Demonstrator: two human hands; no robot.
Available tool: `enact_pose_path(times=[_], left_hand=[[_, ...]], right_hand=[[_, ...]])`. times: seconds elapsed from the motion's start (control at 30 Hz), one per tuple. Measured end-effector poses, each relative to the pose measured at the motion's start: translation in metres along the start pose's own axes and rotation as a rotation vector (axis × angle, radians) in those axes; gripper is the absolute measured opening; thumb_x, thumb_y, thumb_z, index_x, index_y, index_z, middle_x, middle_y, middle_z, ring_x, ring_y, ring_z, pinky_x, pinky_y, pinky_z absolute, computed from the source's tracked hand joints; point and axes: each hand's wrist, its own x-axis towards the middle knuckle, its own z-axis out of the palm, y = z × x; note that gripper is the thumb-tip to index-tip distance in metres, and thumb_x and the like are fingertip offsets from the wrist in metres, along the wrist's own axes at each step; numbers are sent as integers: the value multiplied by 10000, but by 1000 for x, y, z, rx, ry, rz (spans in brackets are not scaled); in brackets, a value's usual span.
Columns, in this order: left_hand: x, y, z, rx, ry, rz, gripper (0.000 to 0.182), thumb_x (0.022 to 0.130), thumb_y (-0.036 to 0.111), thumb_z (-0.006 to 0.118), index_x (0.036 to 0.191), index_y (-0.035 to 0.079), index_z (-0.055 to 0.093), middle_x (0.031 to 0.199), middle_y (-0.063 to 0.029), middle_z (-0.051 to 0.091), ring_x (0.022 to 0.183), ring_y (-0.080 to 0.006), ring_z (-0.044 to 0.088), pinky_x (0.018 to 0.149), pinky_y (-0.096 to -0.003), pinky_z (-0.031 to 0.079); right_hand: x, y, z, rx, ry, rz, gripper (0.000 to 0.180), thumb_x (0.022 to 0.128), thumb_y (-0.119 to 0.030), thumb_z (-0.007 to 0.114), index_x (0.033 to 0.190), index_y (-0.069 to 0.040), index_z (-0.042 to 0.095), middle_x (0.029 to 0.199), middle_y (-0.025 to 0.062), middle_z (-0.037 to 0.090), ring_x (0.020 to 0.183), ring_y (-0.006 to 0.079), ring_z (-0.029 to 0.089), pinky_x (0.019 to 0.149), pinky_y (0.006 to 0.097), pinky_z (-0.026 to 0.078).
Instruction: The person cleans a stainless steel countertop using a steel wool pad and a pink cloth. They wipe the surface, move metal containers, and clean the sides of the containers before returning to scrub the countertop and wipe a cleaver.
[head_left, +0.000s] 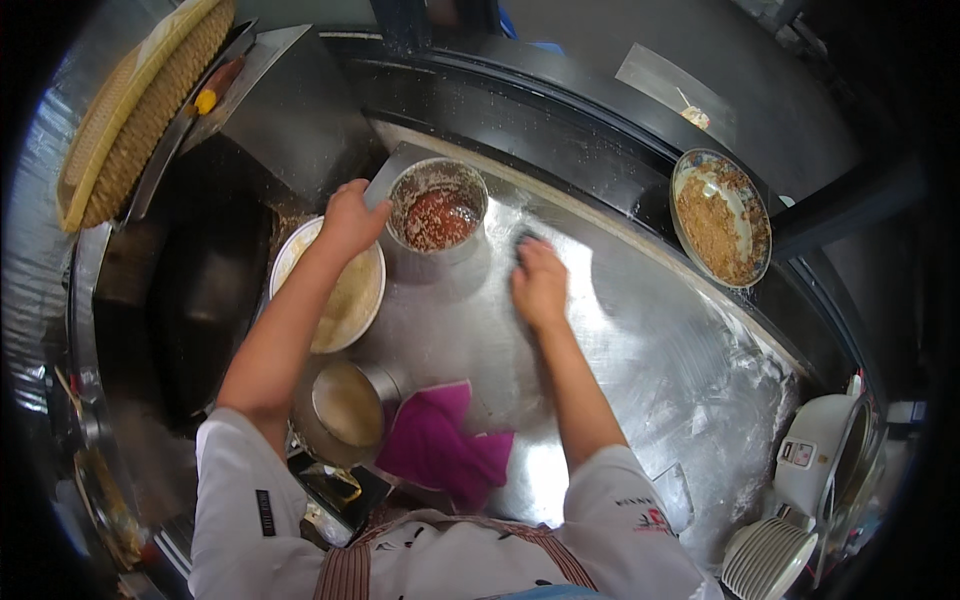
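My left hand (351, 223) is beside a round metal pot (437, 259), its thumb at or very near the pot's left rim. Reddish paste with pale flecks lies in the pot, and residue coats its inner wall. Below my left forearm stands a white bowl (380, 289) with pale, floury contents, partly covered by the arm. On the steel worktop (465, 337), right of the pot, my right hand (541, 283) presses its fingers on a small dark object (527, 238), mostly hidden and too blurred to name. A magenta cloth (442, 442) lies crumpled near my body.
A metal container (388, 386) with pale liquid stands left of the cloth. A patterned bowl (731, 217) of brownish filling rests on the ledge at right. Stacked white plates (765, 559) and a white rice cooker (814, 442) stand at lower right. Woven baskets (142, 112) lean at upper left.
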Motion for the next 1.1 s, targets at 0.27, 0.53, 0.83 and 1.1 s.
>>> enact_pose_path(times=[0.27, 0.53, 0.83, 1.1], left_hand=[[44, -24, 41, -514, -586, -271, 255, 878, 183, 585, 1054, 2, 617, 782, -73, 651, 630, -161, 629, 539, -315, 524], [21, 22, 45, -335, -560, 310, 176, 863, 125, 527, 940, -27, 570, 934, -274, 630, 913, -450, 597, 803, -477, 485], [-40, 91, 70, -284, -496, 416, 204, 907, 204, 572, 861, 8, 550, 853, -221, 607, 848, -435, 584, 727, -499, 464], [-61, 95, 86, -412, -271, 366, 259, 902, 229, 593, 788, -3, 576, 818, -199, 588, 787, -418, 572, 700, -483, 458]], right_hand=[[-27, 74, -45, -435, 92, 337, 286, 765, -69, 614, 1044, -10, 632, 1166, 162, 611, 1105, 380, 543, 961, 490, 418], [37, 25, -119, 113, -21, 438, 277, 752, -61, 582, 1007, 16, 657, 1019, 197, 623, 1000, 345, 597, 894, 369, 477], [87, -57, -80, 27, -625, -179, 266, 791, -144, 686, 1014, -2, 660, 999, 181, 631, 986, 343, 601, 852, 389, 498], [61, -69, -93, -375, -579, 73, 228, 857, -250, 602, 855, -40, 691, 902, 197, 657, 857, 370, 644, 765, 444, 525]])
